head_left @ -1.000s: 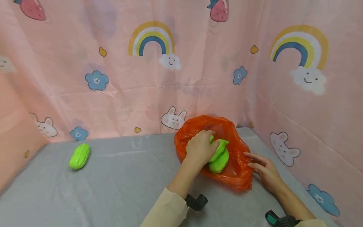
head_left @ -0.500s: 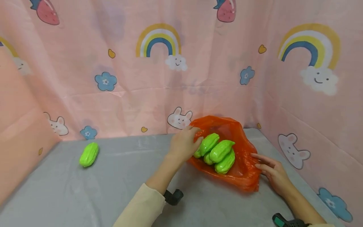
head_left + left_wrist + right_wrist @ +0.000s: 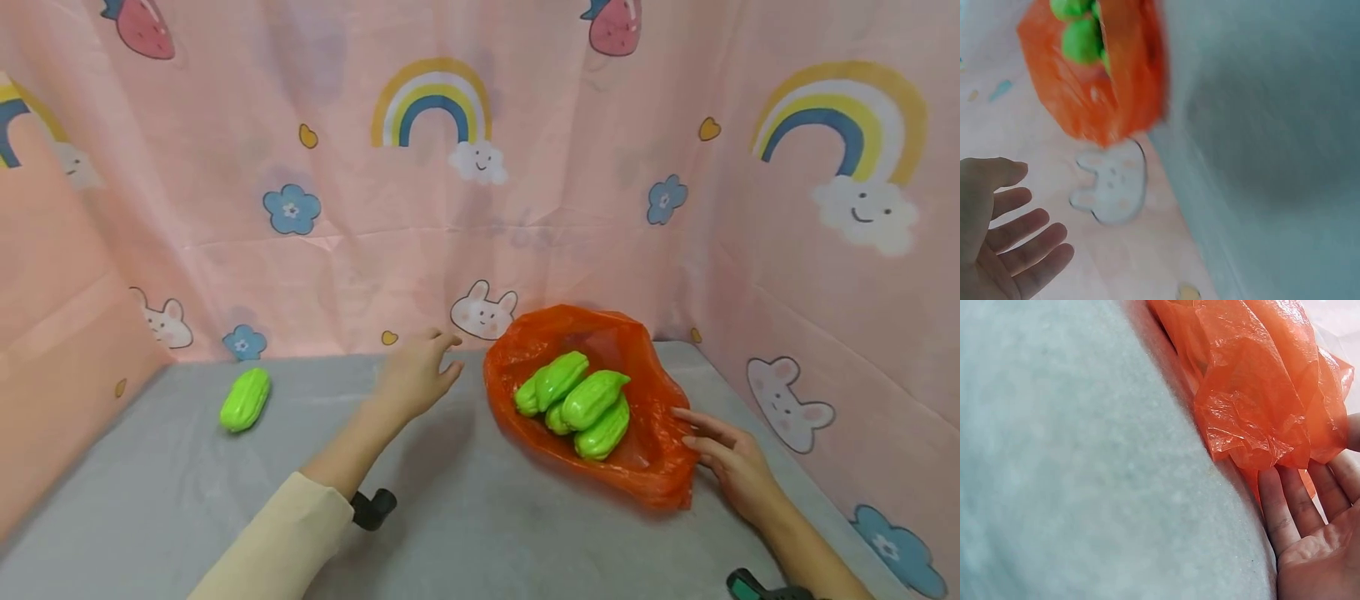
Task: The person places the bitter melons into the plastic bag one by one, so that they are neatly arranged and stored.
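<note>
An orange plastic bag (image 3: 660, 450) lies on its side, mouth facing me, with several bright green, ridged, gourd-like vegetables (image 3: 594, 400) piled inside. Left of it my left hand (image 3: 414, 377) is in the air over the table, fingers loosely bent and holding nothing. The left wrist view shows that hand's fingers (image 3: 1035, 234) spread apart, away from the bag. My right hand (image 3: 738, 467) rests against the bag's right side, fingers nearly straight. In the right wrist view the plastic hides those fingertips. One more green vegetable (image 3: 245, 400) lies alone on the left.
A grey cloth covers the table (image 3: 480, 517). Pink printed curtain (image 3: 375, 250) stands along the back and both sides, close behind the bag. The bag is near the table's back right corner.
My left hand has come out of the bag and swung left with nothing in it, uncovering the pile inside. My right hand stays at the bag. The head view has shifted slightly left.
</note>
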A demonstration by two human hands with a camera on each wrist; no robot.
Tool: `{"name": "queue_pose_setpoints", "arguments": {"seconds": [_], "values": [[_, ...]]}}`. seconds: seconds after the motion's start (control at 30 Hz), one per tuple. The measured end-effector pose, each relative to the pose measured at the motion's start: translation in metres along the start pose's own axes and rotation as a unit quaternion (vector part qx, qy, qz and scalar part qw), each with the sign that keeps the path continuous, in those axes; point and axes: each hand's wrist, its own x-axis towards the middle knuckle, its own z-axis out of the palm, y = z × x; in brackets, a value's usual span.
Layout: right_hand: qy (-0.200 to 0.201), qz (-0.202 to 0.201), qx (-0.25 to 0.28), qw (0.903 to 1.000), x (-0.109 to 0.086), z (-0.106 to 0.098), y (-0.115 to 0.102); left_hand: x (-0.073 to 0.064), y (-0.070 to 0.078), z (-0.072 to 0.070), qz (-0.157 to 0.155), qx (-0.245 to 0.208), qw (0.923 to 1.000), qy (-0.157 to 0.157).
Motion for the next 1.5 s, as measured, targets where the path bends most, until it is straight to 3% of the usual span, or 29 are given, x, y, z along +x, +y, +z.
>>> {"name": "queue_pose_setpoints", "arguments": {"seconds": [0.3, 0.63, 0.97, 1.3, 1.5], "values": [[0.0, -0.002, 0.006, 1.0, -0.001, -0.001, 0.001, -0.016, -0.063, -0.016, -0.009, 0.049, 0.9987, 0.004], [0.006, 0.009, -0.004, 0.9999, 0.001, -0.001, 0.0, -0.035, -0.125, -0.035, -0.081, 0.036, 0.996, 0.0], [0.001, 0.003, -0.016, 0.9999, 0.0, 0.0, -0.001, -0.053, -0.161, -0.053, -0.151, 0.022, 0.9874, -0.042], [0.0, -0.002, -0.01, 0.9999, 0.0, -0.001, 0.001, -0.072, -0.194, -0.06, -0.22, -0.068, 0.9726, -0.031], [0.0, -0.006, -0.008, 1.0, 0.0, -0.001, 0.002, -0.082, -0.213, -0.064, -0.245, -0.086, 0.9649, -0.038]]}}
